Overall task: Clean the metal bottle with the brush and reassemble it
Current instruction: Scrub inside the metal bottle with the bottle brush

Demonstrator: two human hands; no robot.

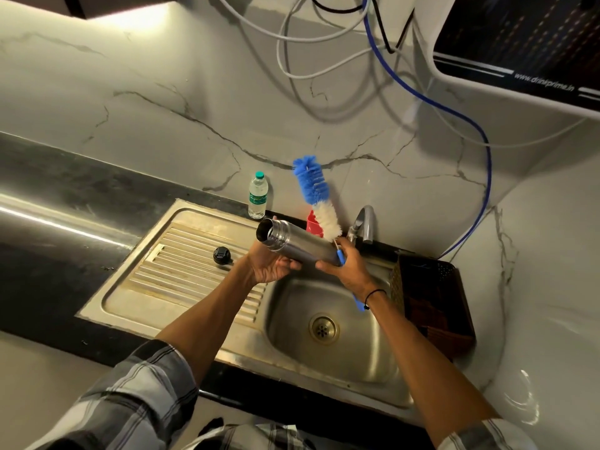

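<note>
The metal bottle [293, 241] lies nearly level above the sink, its open mouth pointing left. My left hand [269, 264] cups it from below near the neck. My right hand [349, 267] holds the bottle's base end together with the brush handle. The brush [316, 196] sticks up and back from that hand, outside the bottle, with white bristles low and blue bristles at the tip. The bottle's black cap [222, 255] rests on the ribbed drainboard [181, 271].
Below the hands is the steel sink basin [324, 326]. A grey tap [363, 224] stands behind it, a small plastic water bottle [257, 196] and a red object [313, 224] at the back edge. A dark basket [431, 300] sits right. Cables hang from a wall appliance [519, 50].
</note>
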